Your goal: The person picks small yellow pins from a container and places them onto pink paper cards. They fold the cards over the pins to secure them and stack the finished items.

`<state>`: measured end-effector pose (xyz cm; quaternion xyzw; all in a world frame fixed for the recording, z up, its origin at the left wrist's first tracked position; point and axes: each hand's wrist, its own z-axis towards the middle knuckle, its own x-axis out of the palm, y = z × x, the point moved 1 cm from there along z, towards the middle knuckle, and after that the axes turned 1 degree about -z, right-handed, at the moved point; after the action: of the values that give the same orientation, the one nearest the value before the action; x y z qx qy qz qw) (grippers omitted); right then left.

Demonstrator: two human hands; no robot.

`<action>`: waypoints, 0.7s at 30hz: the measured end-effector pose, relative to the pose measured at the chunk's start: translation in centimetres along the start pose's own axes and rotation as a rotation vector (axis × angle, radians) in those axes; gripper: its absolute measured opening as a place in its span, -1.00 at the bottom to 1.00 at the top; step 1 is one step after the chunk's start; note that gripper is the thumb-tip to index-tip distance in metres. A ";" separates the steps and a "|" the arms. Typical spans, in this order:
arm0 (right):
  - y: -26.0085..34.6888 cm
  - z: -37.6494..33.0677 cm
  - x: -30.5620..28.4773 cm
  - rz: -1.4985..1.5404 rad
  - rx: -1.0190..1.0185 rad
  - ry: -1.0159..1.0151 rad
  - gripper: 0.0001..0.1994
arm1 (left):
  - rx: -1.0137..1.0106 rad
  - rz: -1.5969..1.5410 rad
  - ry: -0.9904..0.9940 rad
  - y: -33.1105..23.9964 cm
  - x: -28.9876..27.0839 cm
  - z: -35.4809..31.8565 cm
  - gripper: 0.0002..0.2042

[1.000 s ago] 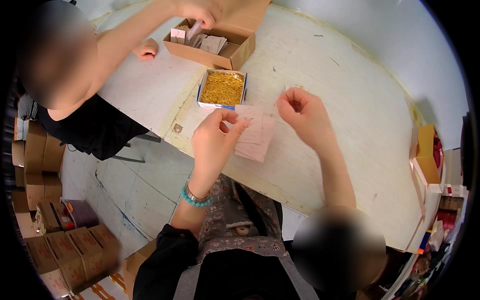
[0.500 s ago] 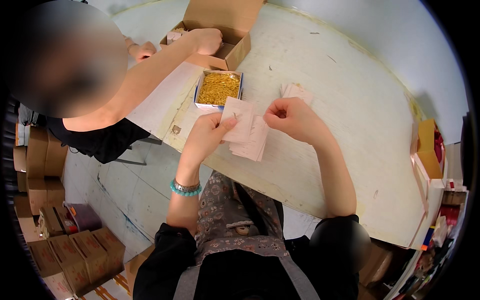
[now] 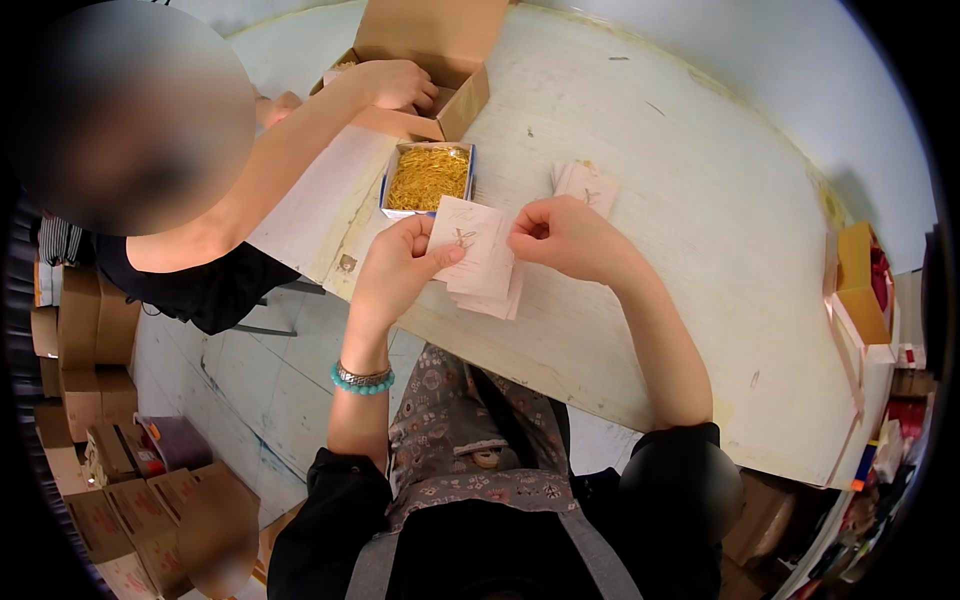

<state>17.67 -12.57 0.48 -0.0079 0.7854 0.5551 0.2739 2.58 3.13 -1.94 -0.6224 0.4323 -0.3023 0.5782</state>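
My left hand grips a pale pink card by its left side, thumb on top. A small gold, bow-like piece shows on the card beside the thumb. At the card's right edge, my right hand is closed in a pinch; what its fingertips hold, if anything, is hidden. More pink cards lie overlapped on the table just under the held one. Beyond my left hand stands a small blue-edged box full of thin gold pieces.
A second stack of pink cards lies past my right hand. At the far left a co-worker's hand reaches into an open cardboard box. An orange-yellow box stands at the table's right end. Cartons are stacked on the floor at left.
My right hand has come left to the card's edge. The gold piece on the card now shows more plainly. The co-worker's hand has shifted inside the cardboard box.
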 end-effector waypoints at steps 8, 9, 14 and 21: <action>-0.8 0.7 0.3 -0.017 0.001 0.017 -0.79 | 0.326 0.598 -0.167 0.0 -0.1 -0.4 -0.77; -0.8 0.8 0.4 -0.017 0.001 0.022 -0.79 | 0.268 0.498 -0.166 -0.1 0.1 -0.4 -0.77; -0.8 0.9 0.5 -0.021 0.029 0.036 -0.79 | 0.075 0.158 -0.153 0.1 0.1 -0.1 -0.76; -1.3 1.1 0.4 -0.025 0.040 0.037 -0.78 | 0.070 0.164 -0.181 0.3 0.2 -0.4 -0.82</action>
<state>18.17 -11.99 -1.09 -0.0224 0.8010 0.5358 0.2662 2.23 2.80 -2.19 -0.5891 0.4172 -0.2113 0.6590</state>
